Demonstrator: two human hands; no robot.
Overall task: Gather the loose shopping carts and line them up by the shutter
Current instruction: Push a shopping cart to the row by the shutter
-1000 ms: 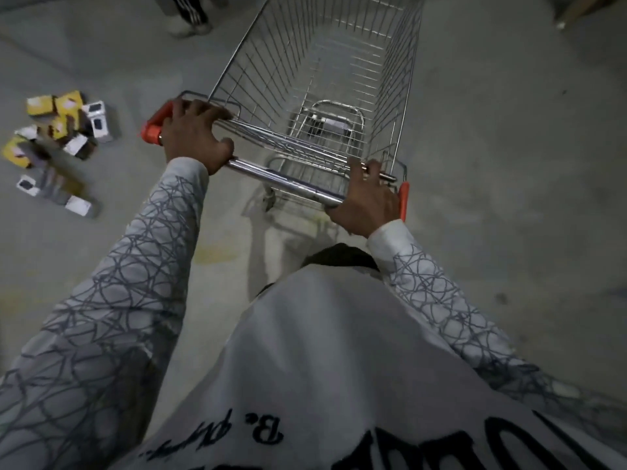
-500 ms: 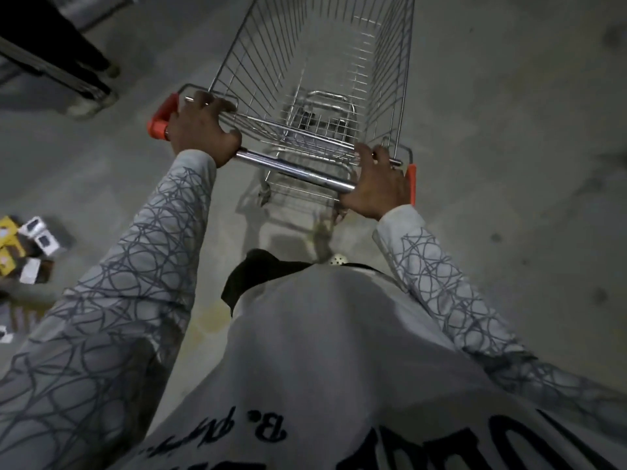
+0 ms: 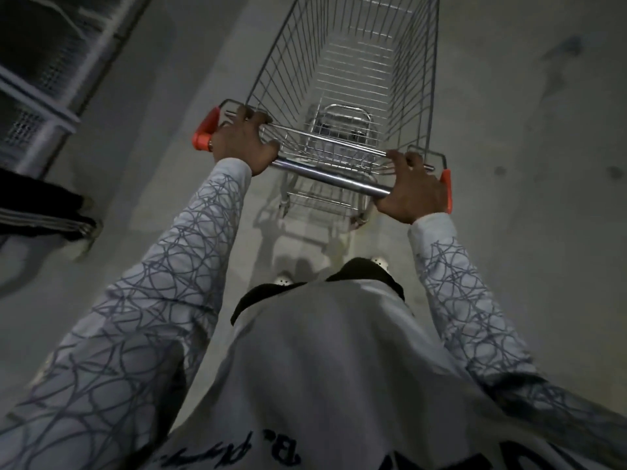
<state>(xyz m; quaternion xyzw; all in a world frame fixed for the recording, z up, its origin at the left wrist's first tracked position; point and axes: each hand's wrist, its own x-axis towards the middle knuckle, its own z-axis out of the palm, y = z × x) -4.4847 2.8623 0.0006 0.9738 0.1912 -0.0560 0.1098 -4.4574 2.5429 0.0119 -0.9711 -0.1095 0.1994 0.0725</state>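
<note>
Bare concrete floor (image 3: 509,232), a mesh grille (image 3: 40,79) at its left edge, maybe the shutter. Left hand (image 3: 241,144) and right hand (image 3: 412,191), well apart, clamp the handle ends of the empty shopping cart (image 3: 356,79), mid-floor: the wheeling step. Next, likely, steer it left and park it

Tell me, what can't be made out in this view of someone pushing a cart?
Head view only:
- shopping cart front: cut off by the top edge.
- metal frame, upper left: blurred; shutter or not, unclear.
- another person's legs: cut off by the left edge.
- shoes: mostly hidden by the sweatshirt.
</note>
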